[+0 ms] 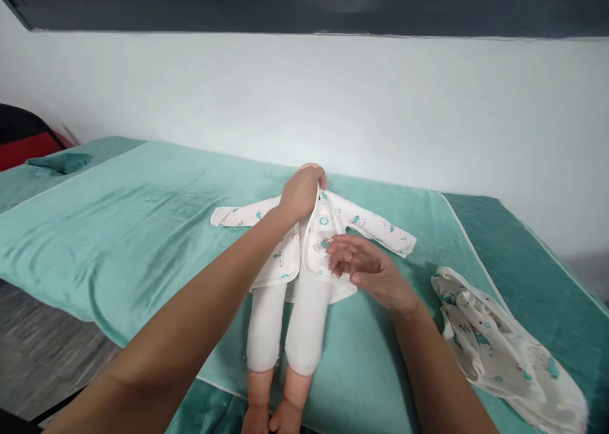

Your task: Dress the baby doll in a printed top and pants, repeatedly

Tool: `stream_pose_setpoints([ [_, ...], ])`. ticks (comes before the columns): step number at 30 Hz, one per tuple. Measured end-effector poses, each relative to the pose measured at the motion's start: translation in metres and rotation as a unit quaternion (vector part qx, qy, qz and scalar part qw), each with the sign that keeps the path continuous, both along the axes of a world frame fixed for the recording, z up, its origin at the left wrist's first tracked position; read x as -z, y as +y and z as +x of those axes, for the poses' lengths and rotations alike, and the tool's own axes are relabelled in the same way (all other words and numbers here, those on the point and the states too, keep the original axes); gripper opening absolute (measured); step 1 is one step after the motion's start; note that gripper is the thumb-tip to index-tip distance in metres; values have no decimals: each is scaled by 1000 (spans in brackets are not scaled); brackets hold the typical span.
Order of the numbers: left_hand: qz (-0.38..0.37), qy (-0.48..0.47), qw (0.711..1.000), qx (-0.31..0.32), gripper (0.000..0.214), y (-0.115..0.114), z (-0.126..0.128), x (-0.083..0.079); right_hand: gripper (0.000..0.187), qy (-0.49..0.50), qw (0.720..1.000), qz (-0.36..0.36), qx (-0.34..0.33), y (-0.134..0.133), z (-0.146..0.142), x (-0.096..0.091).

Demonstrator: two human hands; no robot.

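Note:
A baby doll lies on its back with its white cloth legs (307, 332) toward me and its bare feet (288, 415) at the bottom of the view. It wears a white printed baby jacket (323, 221), unfastened at the front, with both sleeves spread sideways. At the collar, my left hand (302, 193) is closed on the jacket's edge and covers most of the doll's head. My right hand (361, 266) hovers at the jacket's lower front flap, fingers loosely curled and apart, holding nothing. Whether its fingertips touch the cloth is unclear.
Beside my right forearm lies a crumpled white printed garment (499, 351). Light green cloth (157, 231) covers the bed, over a darker green layer (533, 250). A white wall (285, 98) rises behind it. A red and black object (28, 142) stands at far left.

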State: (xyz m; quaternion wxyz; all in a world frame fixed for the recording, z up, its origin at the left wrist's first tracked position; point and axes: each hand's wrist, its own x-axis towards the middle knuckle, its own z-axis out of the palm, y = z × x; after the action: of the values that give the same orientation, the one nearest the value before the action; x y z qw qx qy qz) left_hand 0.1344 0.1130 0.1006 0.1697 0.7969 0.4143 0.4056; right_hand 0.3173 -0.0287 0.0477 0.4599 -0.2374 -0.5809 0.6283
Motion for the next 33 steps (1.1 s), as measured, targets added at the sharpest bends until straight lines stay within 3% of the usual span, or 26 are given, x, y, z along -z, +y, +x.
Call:
stream_pose_setpoints([
  [3,-5,7,999,-48,22,-7,-7,6,36,-36,994,36,96,4,2,4],
  [6,-22,-57,996,-68,21,-20,-12,13,32,-150,969,116,158,6,0,5],
  [10,-41,-118,989,-74,22,-41,-21,21,56,-327,893,263,162,-1,-8,0],
  [12,-55,-138,985,-87,19,-48,-23,23,59,-377,856,312,167,-6,-12,-3],
  [18,-148,-229,956,-104,16,-52,-17,25,14,-437,758,421,238,-17,-22,-7],
  [21,-163,-206,959,-106,24,-54,-14,24,13,-391,769,455,221,-25,-35,-6],
  [24,-157,-166,969,-98,33,-56,-13,23,10,-350,810,444,154,-33,-47,-7],
  [27,-147,-206,967,-27,34,-57,-14,25,8,-302,863,385,127,-34,-46,-9],
  [29,-152,-258,954,17,32,-58,-17,29,15,-273,887,321,188,-28,-34,-9],
  [30,-152,-278,948,21,30,-59,-19,32,20,-276,885,285,242,-23,-25,-9],
  [33,-128,-307,942,-40,24,-68,-34,46,38,-357,837,170,378,-2,2,-1],
])
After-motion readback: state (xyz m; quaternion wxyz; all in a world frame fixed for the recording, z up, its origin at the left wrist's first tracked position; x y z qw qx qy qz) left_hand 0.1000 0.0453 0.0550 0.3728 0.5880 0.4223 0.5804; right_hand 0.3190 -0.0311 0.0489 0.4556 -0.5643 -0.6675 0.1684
